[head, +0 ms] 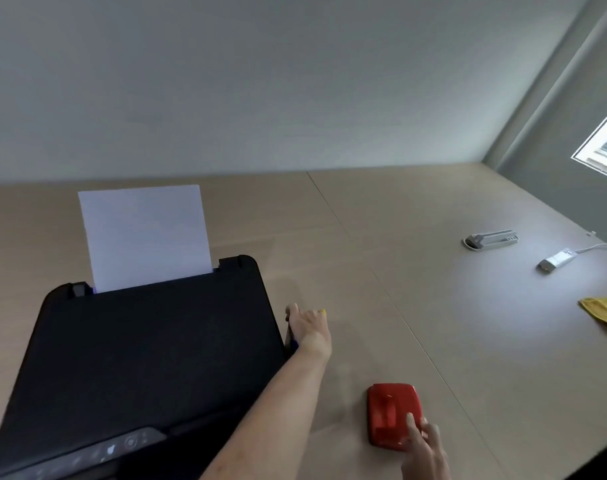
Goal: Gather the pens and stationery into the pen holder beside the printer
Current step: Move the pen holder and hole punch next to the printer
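A black printer (149,351) with a white sheet (144,237) standing in its rear feed fills the left of the desk. My left hand (310,329) reaches along the printer's right side and lies over a dark upright thing (289,337), perhaps the pen holder, which is mostly hidden. A small blue bit (295,343) shows at my wrist. What the fingers hold is hidden. My right hand (425,445) grips the near corner of a red hole punch (392,412) lying on the desk at the bottom right.
The beige desk (416,271) runs to a grey wall. At the far right lie a white stapler-like tool (491,239), a white adapter with a cable (554,260) and a yellow cloth (605,312). A window (606,147) is at the right.
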Available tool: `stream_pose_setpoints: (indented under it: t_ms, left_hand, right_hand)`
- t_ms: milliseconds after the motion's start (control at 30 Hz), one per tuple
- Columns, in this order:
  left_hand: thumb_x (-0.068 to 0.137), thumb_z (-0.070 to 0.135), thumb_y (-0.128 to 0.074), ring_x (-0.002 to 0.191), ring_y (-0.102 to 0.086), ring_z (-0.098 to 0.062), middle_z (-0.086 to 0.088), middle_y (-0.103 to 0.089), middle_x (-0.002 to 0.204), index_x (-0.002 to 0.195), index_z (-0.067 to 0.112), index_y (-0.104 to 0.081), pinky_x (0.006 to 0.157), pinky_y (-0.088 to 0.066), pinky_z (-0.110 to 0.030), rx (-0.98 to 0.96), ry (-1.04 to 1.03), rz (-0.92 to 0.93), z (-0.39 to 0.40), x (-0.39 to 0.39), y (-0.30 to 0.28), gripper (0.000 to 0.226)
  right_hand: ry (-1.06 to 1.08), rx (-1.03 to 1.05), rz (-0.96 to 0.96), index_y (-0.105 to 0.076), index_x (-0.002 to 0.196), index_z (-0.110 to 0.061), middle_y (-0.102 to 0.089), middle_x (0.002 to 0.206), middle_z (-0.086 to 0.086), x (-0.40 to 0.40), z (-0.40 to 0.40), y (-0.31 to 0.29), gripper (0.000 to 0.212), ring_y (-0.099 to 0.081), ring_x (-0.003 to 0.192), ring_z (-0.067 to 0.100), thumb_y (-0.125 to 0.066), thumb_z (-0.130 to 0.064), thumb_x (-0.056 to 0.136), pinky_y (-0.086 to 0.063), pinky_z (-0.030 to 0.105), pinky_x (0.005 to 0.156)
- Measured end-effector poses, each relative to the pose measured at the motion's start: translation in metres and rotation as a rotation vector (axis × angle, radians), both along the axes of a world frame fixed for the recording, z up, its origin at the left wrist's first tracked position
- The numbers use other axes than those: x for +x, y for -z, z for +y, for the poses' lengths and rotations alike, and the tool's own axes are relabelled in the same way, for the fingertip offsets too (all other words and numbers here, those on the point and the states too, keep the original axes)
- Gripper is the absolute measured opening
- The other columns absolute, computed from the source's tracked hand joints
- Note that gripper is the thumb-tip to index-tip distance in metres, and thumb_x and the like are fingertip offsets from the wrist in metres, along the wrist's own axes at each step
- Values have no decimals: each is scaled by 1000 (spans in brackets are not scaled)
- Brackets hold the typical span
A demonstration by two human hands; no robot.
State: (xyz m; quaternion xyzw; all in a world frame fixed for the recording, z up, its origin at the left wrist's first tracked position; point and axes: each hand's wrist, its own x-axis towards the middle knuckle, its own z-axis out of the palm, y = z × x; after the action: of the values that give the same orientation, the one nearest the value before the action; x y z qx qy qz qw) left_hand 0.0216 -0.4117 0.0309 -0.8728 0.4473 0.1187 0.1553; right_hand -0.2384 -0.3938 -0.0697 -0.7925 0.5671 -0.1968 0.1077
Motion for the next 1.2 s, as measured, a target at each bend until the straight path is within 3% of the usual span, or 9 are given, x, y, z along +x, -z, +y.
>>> stream_pose_setpoints:
  t_ms: [133, 300, 400, 500, 600, 733, 833, 1000, 1200]
  left_hand:
    - [93, 32, -63, 92, -66, -19, 4, -67, 84, 119, 21, -53, 105, -28, -42, 23, -40, 11, -8, 25, -2, 30]
    - [85, 47, -66, 111, -59, -27, 2, -69, 102, 123, 18, -48, 107, -26, -44, 10, -81, -25, -12, 54, 6, 51]
    - [91, 53, -55, 122, -47, -31, 0, -68, 108, 130, 17, -45, 107, -27, -45, -10, -72, -82, -12, 62, 11, 54]
    - [94, 55, -49, 118, -49, -28, 2, -67, 106, 126, 17, -49, 105, -29, -42, -4, -54, -93, -12, 64, 14, 50]
    - [93, 56, -51, 117, -50, -28, 1, -66, 106, 125, 18, -49, 103, -30, -41, 8, -32, -91, -12, 66, 13, 50]
    - [91, 52, -58, 114, -52, -27, 1, -66, 102, 123, 19, -51, 102, -31, -39, -15, -38, -78, -10, 67, 13, 46]
    - [89, 45, -64, 111, -53, -25, 3, -65, 100, 122, 22, -52, 100, -32, -38, -19, -50, -69, -9, 66, 11, 41]
    - [93, 42, -62, 110, -54, -25, 3, -65, 98, 119, 22, -54, 102, -32, -39, -57, -60, -60, -8, 65, 9, 34]
    - [96, 39, -58, 111, -54, -25, 2, -66, 99, 120, 22, -55, 103, -33, -39, -70, -90, -54, -9, 64, 9, 30]
  right_hand:
    - [9, 151, 11, -71, 109, 1, -64, 107, 28, 0, 14, -12, 47, -70, 80, 43, -75, 19, 66, -57, 52, 68]
    - [-42, 54, 184, -75, 102, -8, -67, 92, 17, 15, 10, -18, 43, -69, 83, 37, -89, -7, 62, -52, 49, 77]
    - [-53, 86, 212, -71, 111, -10, -65, 103, 16, 37, 0, -27, 38, -63, 97, 36, -81, -24, 77, -45, 45, 92]
    - [-39, 217, 218, -69, 106, -11, -57, 114, 14, 76, -14, -39, 29, -61, 93, 38, -69, -32, 87, -48, 41, 85]
    - [-91, 302, 194, -61, 99, -5, -49, 119, 15, 122, -22, -47, 20, -62, 90, 41, -56, -22, 89, -50, 40, 76]
    - [-165, 349, 195, -52, 110, 4, -41, 123, 18, 165, -28, -46, 27, -61, 92, 45, -39, 1, 87, -53, 47, 79]
    - [-237, 343, 226, -50, 111, 2, -35, 130, 17, 180, -39, -45, 24, -62, 89, 44, -46, 4, 88, -53, 44, 75]
    - [-357, 355, 273, -41, 134, -3, -37, 134, 15, 199, -61, -45, 41, -60, 99, 39, -51, -5, 94, -55, 46, 82]
    - [-489, 383, 288, -43, 136, -14, -39, 134, 11, 212, -70, -43, 64, -57, 106, 36, -59, 8, 78, -51, 39, 82]
